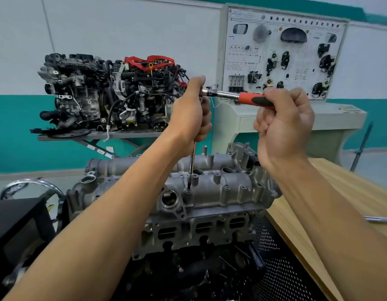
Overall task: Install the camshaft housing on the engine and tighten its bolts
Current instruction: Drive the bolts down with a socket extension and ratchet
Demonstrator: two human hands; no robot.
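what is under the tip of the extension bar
The extension bar ends in a dark socket seated on a boss of the camshaft housing. The bolt head is covered by the socket, so it cannot be seen.

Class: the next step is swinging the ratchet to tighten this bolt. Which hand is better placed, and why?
The right hand: it grips the ratchet's orange handle. The left hand grips the extension near its top, steadying it.

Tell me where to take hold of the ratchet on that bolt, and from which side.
Take the ratchet by its orange-and-black grip, coming from the right, where the right hand holds it: the handle lies level and points right, and its end likely gives most leverage. The left hand steadies the upright extension under the head.
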